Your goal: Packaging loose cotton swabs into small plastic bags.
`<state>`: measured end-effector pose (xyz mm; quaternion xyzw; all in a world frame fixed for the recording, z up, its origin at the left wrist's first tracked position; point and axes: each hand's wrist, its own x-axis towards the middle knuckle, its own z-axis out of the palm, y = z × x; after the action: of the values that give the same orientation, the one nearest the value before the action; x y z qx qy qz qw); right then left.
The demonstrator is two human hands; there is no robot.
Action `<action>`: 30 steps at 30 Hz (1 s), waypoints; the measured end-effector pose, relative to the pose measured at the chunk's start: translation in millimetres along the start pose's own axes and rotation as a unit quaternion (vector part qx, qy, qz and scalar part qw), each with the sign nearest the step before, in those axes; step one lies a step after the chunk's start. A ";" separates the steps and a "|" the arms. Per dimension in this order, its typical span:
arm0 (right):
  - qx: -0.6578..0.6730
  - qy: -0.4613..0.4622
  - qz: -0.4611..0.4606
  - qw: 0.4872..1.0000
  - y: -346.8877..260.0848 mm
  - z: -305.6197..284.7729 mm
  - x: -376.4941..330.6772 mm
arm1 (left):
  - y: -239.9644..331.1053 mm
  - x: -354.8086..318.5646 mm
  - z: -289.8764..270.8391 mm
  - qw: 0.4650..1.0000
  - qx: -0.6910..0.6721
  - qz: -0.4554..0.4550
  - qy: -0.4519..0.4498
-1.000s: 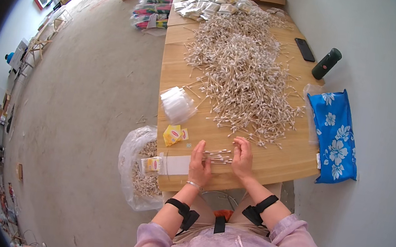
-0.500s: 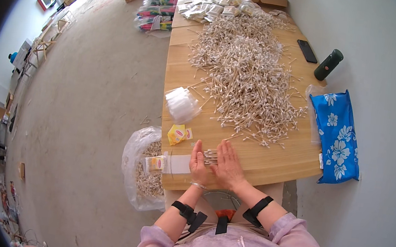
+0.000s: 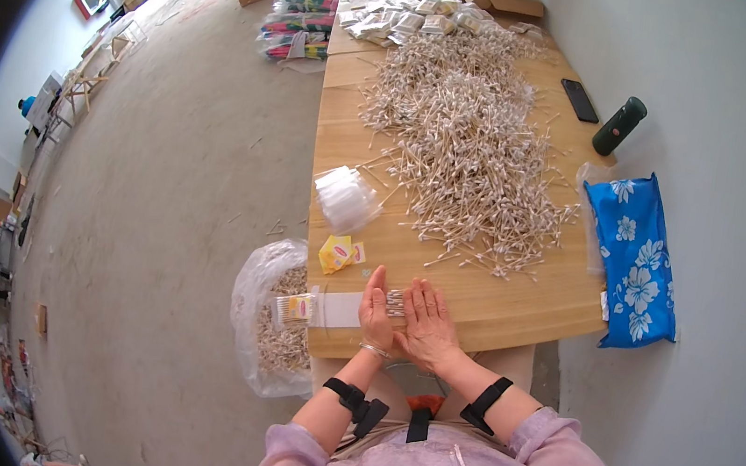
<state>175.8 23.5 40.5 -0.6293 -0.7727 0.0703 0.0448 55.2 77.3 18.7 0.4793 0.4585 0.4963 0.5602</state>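
Observation:
A small row of cotton swabs (image 3: 396,303) lies on the wooden table (image 3: 514,308) near its front edge, between my two hands. My left hand (image 3: 376,314) stands on its edge along the row's left side, fingers straight and together. On the other side my right hand (image 3: 429,323) lies nearly flat, its fingers stretched out and touching the swabs. The heels of both hands meet below the row. Left of my left hand is a white strip (image 3: 341,310), with a filled packet of swabs (image 3: 294,308) at the table's left edge. Beyond my hands spreads a large heap of loose cotton swabs (image 3: 487,154).
Clear plastic sleeves (image 3: 345,199) and yellow cards (image 3: 336,253) lie left on the table. Filled packets (image 3: 416,14) are piled at the far end. A phone (image 3: 580,100), dark green bottle (image 3: 620,126) and blue floral pack (image 3: 637,263) line the right. A plastic bag of swabs (image 3: 254,312) stands at left.
My right hand has shifted slightly, closing in on my left. The row of swabs between them is squeezed narrower, and the heels of my hands have come together.

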 end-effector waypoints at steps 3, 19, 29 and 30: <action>0.055 0.027 -0.011 0.998 5.4 -3.7 5.0 | -1.1 0.1 -1.3 1.000 -0.026 -0.009 -0.001; 0.498 0.260 0.129 0.817 39.3 -2.5 19.6 | 38.0 -8.1 7.6 0.881 0.429 0.147 -0.136; 0.581 0.236 0.079 0.775 1.0 11.0 40.4 | -7.8 0.7 0.1 0.993 0.086 0.085 -0.004; 0.582 0.234 0.077 0.775 -0.8 9.1 41.3 | -9.6 2.1 -3.4 0.998 0.025 0.057 0.013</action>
<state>165.2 63.3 30.9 -0.5376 -0.4983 0.3606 0.5768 53.2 79.2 8.7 0.5119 0.4498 0.5221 0.5129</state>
